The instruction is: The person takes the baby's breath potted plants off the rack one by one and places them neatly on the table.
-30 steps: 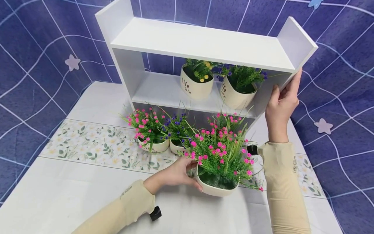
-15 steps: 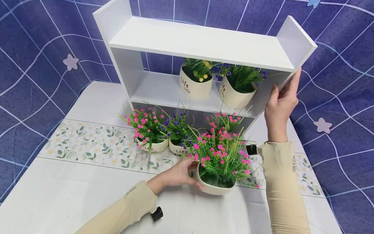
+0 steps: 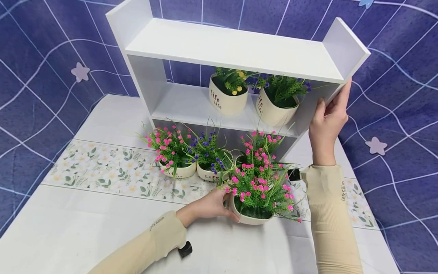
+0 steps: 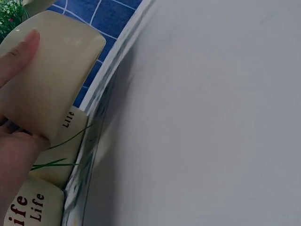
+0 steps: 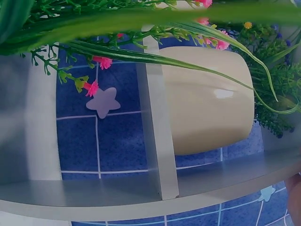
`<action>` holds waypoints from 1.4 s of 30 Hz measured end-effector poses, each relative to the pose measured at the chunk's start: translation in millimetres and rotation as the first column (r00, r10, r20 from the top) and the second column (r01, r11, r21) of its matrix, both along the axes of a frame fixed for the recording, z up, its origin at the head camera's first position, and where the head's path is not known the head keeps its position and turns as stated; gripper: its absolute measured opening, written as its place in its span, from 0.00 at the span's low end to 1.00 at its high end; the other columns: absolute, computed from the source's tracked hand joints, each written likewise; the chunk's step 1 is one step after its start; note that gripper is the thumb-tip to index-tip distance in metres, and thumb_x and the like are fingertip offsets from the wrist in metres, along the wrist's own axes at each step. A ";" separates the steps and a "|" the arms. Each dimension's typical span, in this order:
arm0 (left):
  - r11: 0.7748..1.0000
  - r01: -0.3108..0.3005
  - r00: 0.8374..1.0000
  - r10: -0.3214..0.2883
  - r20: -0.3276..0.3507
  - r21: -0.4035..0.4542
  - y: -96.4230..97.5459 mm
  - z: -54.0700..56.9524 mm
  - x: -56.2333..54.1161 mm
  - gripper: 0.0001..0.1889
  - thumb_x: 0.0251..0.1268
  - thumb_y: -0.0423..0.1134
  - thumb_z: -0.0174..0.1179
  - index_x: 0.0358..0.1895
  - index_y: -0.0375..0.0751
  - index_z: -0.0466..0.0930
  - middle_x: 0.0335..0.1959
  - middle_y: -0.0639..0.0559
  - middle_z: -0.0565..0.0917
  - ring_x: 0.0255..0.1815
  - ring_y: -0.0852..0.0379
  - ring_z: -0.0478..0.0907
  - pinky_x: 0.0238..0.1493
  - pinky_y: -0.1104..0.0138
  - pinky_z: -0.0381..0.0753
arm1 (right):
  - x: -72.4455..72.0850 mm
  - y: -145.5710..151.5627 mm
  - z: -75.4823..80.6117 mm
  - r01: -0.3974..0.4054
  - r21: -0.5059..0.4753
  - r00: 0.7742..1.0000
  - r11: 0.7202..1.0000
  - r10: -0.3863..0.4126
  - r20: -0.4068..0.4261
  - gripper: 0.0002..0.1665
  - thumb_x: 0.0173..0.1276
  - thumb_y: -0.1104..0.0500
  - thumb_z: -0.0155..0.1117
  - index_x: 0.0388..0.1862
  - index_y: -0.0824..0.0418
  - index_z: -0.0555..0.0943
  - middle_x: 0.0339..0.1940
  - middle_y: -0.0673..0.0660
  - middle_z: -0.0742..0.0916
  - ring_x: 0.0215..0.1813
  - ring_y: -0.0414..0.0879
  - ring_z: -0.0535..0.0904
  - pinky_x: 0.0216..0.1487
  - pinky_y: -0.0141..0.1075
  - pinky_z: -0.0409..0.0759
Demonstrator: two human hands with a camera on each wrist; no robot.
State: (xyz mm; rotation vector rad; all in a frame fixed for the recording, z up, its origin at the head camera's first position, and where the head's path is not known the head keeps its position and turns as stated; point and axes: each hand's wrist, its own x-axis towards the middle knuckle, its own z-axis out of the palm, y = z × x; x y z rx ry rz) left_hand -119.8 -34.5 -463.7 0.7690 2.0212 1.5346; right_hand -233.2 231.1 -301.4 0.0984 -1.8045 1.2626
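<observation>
My left hand [image 3: 212,204] grips the left side of a cream flowerpot [image 3: 253,218] with pink flowers [image 3: 261,186]. In the left wrist view the thumb lies along the plain wall of this flowerpot [image 4: 61,66], which appears raised above the table. My right hand [image 3: 327,123] holds the right side panel of a white shelf [image 3: 236,47], thumb on the front edge and fingers outside. Behind the held pot, another pink-flowered plant [image 3: 260,148] is partly hidden. Beside it stand a blue-flowered pot [image 3: 210,174] and a pink-flowered pot [image 3: 179,171].
On the middle shelf board stand a yellow-flowered pot [image 3: 227,101] and a purple-flowered pot [image 3: 275,110], both marked "Life". A flowered strip [image 3: 102,169] crosses the white table [image 3: 68,224]. Blue cloth [image 3: 30,95] with stars hangs behind and at the sides.
My left hand has shifted slightly right and the held flowerpot has moved a little back toward the shelf. My right hand has kept its hold on the shelf panel.
</observation>
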 end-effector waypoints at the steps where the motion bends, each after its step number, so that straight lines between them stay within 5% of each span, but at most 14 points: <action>1: 1.000 -0.006 1.000 0.006 0.001 -0.008 0.5 -1.1 -0.4 0.40 0.41 0.31 0.77 0.62 0.40 0.66 0.47 0.46 0.77 0.41 0.60 0.79 0.63 0.69 0.73 | 0.0 -0.1 0.1 0.001 -0.003 1.000 1.000 -0.001 0.001 0.39 0.66 0.76 0.46 0.76 0.64 0.56 0.67 0.51 0.79 0.62 0.39 0.78 0.61 0.31 0.77; 5: 0.999 -0.031 0.999 0.030 -0.018 -0.041 1.3 -5.1 -1.5 0.54 0.41 0.34 0.78 0.74 0.44 0.55 0.67 0.43 0.69 0.65 0.50 0.72 0.71 0.60 0.66 | 0.4 -0.5 0.7 -0.001 -0.010 1.000 1.000 0.001 0.007 0.39 0.67 0.76 0.46 0.77 0.64 0.56 0.67 0.51 0.78 0.63 0.39 0.77 0.62 0.32 0.76; 9: 0.997 -0.032 0.999 0.030 -0.026 -0.065 1.3 -8.0 -1.5 0.55 0.42 0.36 0.78 0.75 0.45 0.53 0.75 0.45 0.60 0.77 0.47 0.56 0.75 0.52 0.58 | 0.5 -0.6 0.9 0.002 0.001 1.000 1.000 -0.002 0.005 0.38 0.67 0.76 0.46 0.77 0.64 0.55 0.67 0.51 0.78 0.63 0.39 0.77 0.62 0.32 0.76; 15: 0.992 -0.051 0.997 0.044 -0.063 -0.116 0.6 -10.5 0.2 0.57 0.43 0.40 0.78 0.76 0.40 0.49 0.76 0.41 0.58 0.76 0.45 0.57 0.75 0.52 0.57 | 0.3 -1.7 0.8 0.003 -0.001 1.000 1.000 -0.003 0.001 0.38 0.67 0.76 0.46 0.76 0.64 0.56 0.67 0.51 0.78 0.64 0.39 0.77 0.62 0.32 0.76; 20: 0.980 -0.073 0.976 0.032 -0.216 -0.187 2.4 -8.7 1.0 0.48 0.42 0.42 0.78 0.69 0.36 0.62 0.71 0.36 0.64 0.70 0.41 0.66 0.72 0.49 0.64 | 0.4 -1.6 1.8 0.008 -0.003 1.000 1.000 -0.008 -0.001 0.38 0.67 0.76 0.46 0.76 0.64 0.56 0.67 0.51 0.79 0.63 0.38 0.78 0.62 0.32 0.76; 23: 0.959 -0.120 0.961 0.048 -0.274 -0.255 4.2 -6.7 3.1 0.38 0.42 0.43 0.78 0.56 0.29 0.72 0.67 0.30 0.66 0.70 0.35 0.64 0.71 0.45 0.64 | 0.1 -1.0 1.4 0.002 0.003 1.000 1.000 -0.001 -0.008 0.38 0.67 0.76 0.46 0.76 0.65 0.56 0.67 0.51 0.78 0.63 0.39 0.77 0.62 0.32 0.76; 26: 0.941 -0.147 0.960 0.061 -0.272 -0.305 4.5 -4.5 5.4 0.43 0.43 0.44 0.77 0.60 0.22 0.68 0.70 0.27 0.61 0.74 0.31 0.56 0.71 0.42 0.61 | -0.1 -0.7 1.1 -0.008 0.012 1.000 1.000 0.009 -0.013 0.38 0.67 0.76 0.46 0.76 0.66 0.55 0.68 0.53 0.78 0.64 0.41 0.77 0.62 0.32 0.76; 30: 0.933 -0.160 0.963 0.075 -0.257 -0.324 5.0 -3.0 6.2 0.52 0.45 0.45 0.76 0.70 0.23 0.56 0.74 0.28 0.55 0.75 0.32 0.55 0.71 0.41 0.60 | 1.6 -3.0 3.8 -0.011 -0.024 1.000 1.000 0.012 0.007 0.38 0.67 0.77 0.46 0.76 0.67 0.55 0.68 0.55 0.77 0.65 0.41 0.77 0.63 0.32 0.75; 32: 0.929 -0.172 0.960 0.084 -0.265 -0.328 5.6 -3.3 6.1 0.51 0.45 0.46 0.77 0.69 0.23 0.58 0.74 0.28 0.55 0.75 0.33 0.55 0.71 0.42 0.60 | 4.4 -6.0 6.6 -0.011 -0.055 1.000 0.998 0.012 0.027 0.38 0.67 0.77 0.46 0.76 0.66 0.55 0.68 0.55 0.77 0.64 0.41 0.77 0.63 0.32 0.75; 37: 0.934 -0.210 0.936 0.107 -0.334 -0.289 8.0 -6.5 5.3 0.45 0.42 0.46 0.78 0.62 0.25 0.66 0.69 0.27 0.64 0.71 0.34 0.62 0.70 0.44 0.64 | 9.1 -10.3 9.7 0.003 -0.046 0.999 0.999 -0.001 0.046 0.37 0.67 0.77 0.45 0.76 0.67 0.55 0.68 0.56 0.77 0.64 0.42 0.77 0.63 0.32 0.75; 42: 0.937 -0.240 0.907 0.124 -0.402 -0.253 9.0 -6.8 5.4 0.35 0.39 0.46 0.79 0.48 0.34 0.69 0.54 0.34 0.75 0.58 0.39 0.74 0.63 0.46 0.72 | 3.4 -4.2 3.7 -0.002 -0.033 0.999 0.999 0.003 0.032 0.38 0.67 0.76 0.46 0.76 0.65 0.55 0.68 0.54 0.77 0.64 0.40 0.77 0.62 0.32 0.76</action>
